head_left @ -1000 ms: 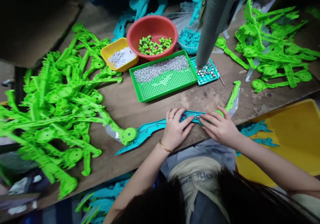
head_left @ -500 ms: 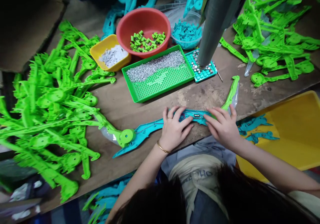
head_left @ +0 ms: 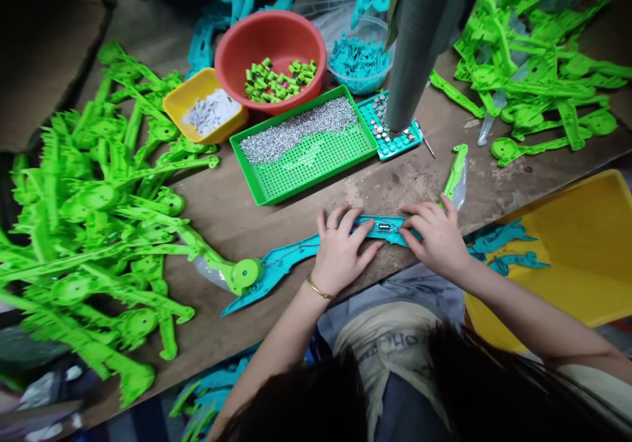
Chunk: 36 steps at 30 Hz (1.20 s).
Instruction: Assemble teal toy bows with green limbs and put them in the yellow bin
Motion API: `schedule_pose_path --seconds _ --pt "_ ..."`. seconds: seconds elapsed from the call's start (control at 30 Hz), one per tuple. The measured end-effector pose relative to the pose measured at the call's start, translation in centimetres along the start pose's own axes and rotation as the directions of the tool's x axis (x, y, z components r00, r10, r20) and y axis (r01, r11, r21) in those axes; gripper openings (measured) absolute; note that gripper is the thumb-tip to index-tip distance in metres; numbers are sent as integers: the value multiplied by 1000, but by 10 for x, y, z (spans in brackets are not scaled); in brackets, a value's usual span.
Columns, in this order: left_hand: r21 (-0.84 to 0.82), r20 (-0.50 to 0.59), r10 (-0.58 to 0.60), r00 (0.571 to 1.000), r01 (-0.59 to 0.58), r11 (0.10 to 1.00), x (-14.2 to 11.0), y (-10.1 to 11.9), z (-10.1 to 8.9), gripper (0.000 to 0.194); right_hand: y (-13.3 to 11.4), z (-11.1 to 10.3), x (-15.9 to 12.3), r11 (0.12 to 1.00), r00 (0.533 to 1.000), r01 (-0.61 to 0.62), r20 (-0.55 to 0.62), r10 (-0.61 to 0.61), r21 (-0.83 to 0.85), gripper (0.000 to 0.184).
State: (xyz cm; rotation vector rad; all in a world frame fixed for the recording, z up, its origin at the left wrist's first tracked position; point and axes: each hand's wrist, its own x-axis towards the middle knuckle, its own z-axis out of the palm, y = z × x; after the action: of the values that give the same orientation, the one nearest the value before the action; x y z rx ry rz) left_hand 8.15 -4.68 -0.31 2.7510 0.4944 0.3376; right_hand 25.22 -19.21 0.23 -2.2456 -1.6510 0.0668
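Note:
A long curved blue plastic shell, its hollow side up, lies near the front of the bench. A thin wire runs along it, and a small dark part with shiny metal pieces sits in its middle. Green plastic arms extend at both ends, the left one with a round hub. My left hand curls over the shell left of the metal pieces, thumb and index finger on it. My right hand has its fingers closed on the shell just right of them; what is under the fingertips is hidden.
Green plastic arms are heaped at left and right. Behind the shell stand a green tray of screws, a red bowl, a yellow dish and a grey post. A yellow bin is at right.
My right hand's fingers have drawn closer together on the shell. My left hand stays over nearly the same spot. The view has shifted slightly, so the background sits further left.

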Motion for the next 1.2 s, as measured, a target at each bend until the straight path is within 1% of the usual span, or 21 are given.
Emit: schedule_pose_path --seconds 0.07,0.13,0.33,0.4,0.47,0.63,0.7,0.8,0.87,0.93,1.0,1.07,1.13,1.17,1.2 --pt "0 -3 -1 1000 1 1000 0 0 1 34 0 0 0 999 1000 -27 14 26 45 13" --pt "2 3 -8 1000 8 1000 -1 1 1 34 0 -1 1 998 999 -28 34 26 52 12" --pt "6 15 -25 1000 25 1000 -2 2 1 34 -2 -5 7 998 996 27 89 -21 -58 13" --pt "-6 17 -21 1000 21 1000 -3 1 1 34 0 -7 8 998 993 38 113 -31 -59 13" --pt "-21 13 -12 1000 13 1000 -3 0 1 36 2 -9 10 999 992 40 122 -37 -26 13" --pt "-34 9 -1 1000 1 999 -4 2 1 39 1 -11 15 994 987 98 124 -103 47 26" --pt "-31 9 -9 1000 10 999 -3 2 1 38 -2 -10 17 994 983 81 161 -92 74 26" --pt "-34 12 -14 1000 14 999 -3 2 -2 36 -6 -11 18 992 972 22 230 -51 128 26" --pt "-31 20 -8 1000 9 999 -2 2 -3 34 -5 -14 20 984 962 11 268 -59 176 25" --pt "-24 28 -12 1000 13 1000 -3 3 -4 33 2 -21 26 973 958 14 275 -79 231 23" --pt "-32 32 -20 999 21 999 -5 4 -4 33 16 -33 44 962 975 12 212 -72 273 21" --pt "-63 15 -17 1000 18 998 -6 5 -7 35 36 -48 79 950 996 1 82 -28 311 19" --pt "-106 -39 -13 999 8 994 -6 2 -15 36 59 -61 131 921 997 -59 -23 74 386 17" --pt "-127 -80 -13 997 2 992 -5 -2 -21 36 70 -65 161 890 988 -116 -40 149 441 16" --pt "-147 -127 -15 992 -4 989 -3 -6 -29 34 80 -66 194 844 968 -199 -34 248 499 13"
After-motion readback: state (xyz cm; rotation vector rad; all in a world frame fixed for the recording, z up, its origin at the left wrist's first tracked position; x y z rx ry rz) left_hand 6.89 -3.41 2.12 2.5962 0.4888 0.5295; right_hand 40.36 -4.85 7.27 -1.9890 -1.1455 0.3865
